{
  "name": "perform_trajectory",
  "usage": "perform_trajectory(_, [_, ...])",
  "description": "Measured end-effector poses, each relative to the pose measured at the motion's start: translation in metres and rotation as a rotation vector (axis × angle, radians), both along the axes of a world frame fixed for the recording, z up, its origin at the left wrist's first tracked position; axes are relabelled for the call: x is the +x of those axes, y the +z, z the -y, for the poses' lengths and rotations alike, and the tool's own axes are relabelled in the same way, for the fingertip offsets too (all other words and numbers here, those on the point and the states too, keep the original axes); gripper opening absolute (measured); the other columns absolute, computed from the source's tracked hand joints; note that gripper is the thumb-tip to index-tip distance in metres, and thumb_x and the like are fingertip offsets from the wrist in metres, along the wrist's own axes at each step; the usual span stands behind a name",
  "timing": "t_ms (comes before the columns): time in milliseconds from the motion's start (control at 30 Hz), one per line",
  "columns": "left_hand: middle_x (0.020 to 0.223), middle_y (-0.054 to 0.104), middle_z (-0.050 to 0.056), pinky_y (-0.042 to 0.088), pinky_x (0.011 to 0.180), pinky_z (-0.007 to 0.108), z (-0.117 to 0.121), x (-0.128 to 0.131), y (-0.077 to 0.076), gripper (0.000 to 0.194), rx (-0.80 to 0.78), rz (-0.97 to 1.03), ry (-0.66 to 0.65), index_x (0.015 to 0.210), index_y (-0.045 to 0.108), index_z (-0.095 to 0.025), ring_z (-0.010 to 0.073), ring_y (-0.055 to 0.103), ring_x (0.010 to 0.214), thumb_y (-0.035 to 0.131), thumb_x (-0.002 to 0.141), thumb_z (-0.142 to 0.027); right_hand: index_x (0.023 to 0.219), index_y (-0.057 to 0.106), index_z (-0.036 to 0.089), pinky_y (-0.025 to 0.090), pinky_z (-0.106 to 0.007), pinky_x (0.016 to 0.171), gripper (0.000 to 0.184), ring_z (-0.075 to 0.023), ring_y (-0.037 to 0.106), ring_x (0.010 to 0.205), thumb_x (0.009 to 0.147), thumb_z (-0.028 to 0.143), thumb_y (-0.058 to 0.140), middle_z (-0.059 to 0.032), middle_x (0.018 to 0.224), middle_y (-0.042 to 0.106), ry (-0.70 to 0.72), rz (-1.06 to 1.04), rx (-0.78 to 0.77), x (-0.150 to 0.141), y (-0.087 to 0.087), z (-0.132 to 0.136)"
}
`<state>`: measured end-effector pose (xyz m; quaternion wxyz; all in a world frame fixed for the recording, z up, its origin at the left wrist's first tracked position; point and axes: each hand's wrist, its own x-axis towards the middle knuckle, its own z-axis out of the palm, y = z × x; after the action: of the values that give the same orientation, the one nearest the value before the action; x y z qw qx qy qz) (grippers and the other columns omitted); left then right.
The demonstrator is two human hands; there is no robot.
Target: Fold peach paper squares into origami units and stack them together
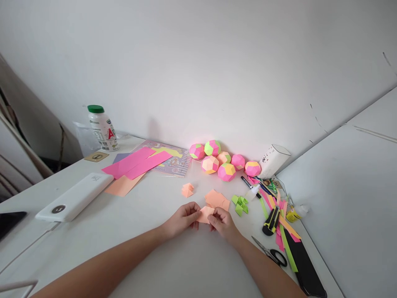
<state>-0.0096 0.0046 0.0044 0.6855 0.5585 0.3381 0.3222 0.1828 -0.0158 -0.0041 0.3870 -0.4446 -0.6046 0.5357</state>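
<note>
I pinch a small peach paper piece (206,215) between thumb and fingers at both ends, my left hand (187,215) at its left side and my right hand (223,222) at its right. It sits just on my side of the loose peach papers (219,199) on the white desk (176,265); I can't tell whether its lower edge touches the surface. To handle it well, I'd judge, my grip should be light enough not to buckle it, with the edges matched before my thumbs press any crease flat, working outward from the middle.
</note>
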Motion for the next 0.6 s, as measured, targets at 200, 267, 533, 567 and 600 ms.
perform_trajectory(200, [0.057, 0.034, -0.007, 0.023, 0.047, 0.021, 0.004, -0.001, 0.008, 0.036, 0.134, -0.132, 0.022, 0.060, 0.038, -0.019, 0.0073, 0.031, 0.049, 0.055, 0.077, -0.045, 0.073, 0.052, 0.016, 0.042, -0.023, 0.051, 0.029, -0.0099, 0.050, 0.051, 0.080, 0.044, 0.058, 0.0024, 0.061, 0.052, 0.008, -0.013, -0.021, 0.001, -0.007, -0.002])
perform_trajectory(267, [0.055, 0.035, -0.007, 0.023, 0.046, 0.021, 0.003, 0.000, 0.007, 0.038, 0.120, -0.147, 0.025, 0.061, 0.040, -0.018, 0.0073, 0.030, 0.048, 0.054, 0.077, -0.051, 0.074, 0.054, 0.016, 0.043, -0.023, 0.051, 0.028, -0.0098, 0.050, 0.052, 0.079, 0.044, 0.059, 0.0021, 0.062, 0.053, 0.018, -0.011, -0.034, 0.001, -0.007, -0.002])
perform_trajectory(533, [0.066, 0.054, -0.004, 0.032, 0.048, 0.022, -0.004, 0.000, -0.008, 0.028, 0.025, 0.046, 0.021, 0.085, 0.045, -0.019, 0.0087, 0.050, 0.049, 0.058, 0.078, -0.043, 0.075, 0.056, 0.015, 0.041, -0.023, 0.051, 0.026, -0.0097, 0.051, 0.051, 0.080, 0.040, 0.060, 0.0023, 0.059, 0.054, 0.019, 0.009, -0.006, 0.000, 0.000, -0.001])
perform_trajectory(567, [0.067, 0.054, -0.005, 0.034, 0.049, 0.022, -0.004, 0.000, -0.009, 0.027, 0.019, 0.049, 0.020, 0.087, 0.044, -0.020, 0.0093, 0.052, 0.050, 0.059, 0.078, -0.040, 0.074, 0.055, 0.016, 0.041, -0.022, 0.050, 0.026, -0.0099, 0.051, 0.051, 0.080, 0.041, 0.059, 0.0026, 0.058, 0.054, 0.009, 0.016, -0.012, 0.000, 0.000, -0.001])
perform_trajectory(600, [0.067, 0.053, -0.005, 0.035, 0.050, 0.022, -0.004, 0.000, -0.009, 0.025, 0.019, 0.048, 0.017, 0.090, 0.043, -0.020, 0.0098, 0.054, 0.051, 0.059, 0.078, -0.037, 0.073, 0.055, 0.016, 0.040, -0.022, 0.050, 0.026, -0.0101, 0.051, 0.050, 0.080, 0.041, 0.059, 0.0029, 0.056, 0.053, -0.002, 0.023, -0.018, -0.001, 0.001, 0.000])
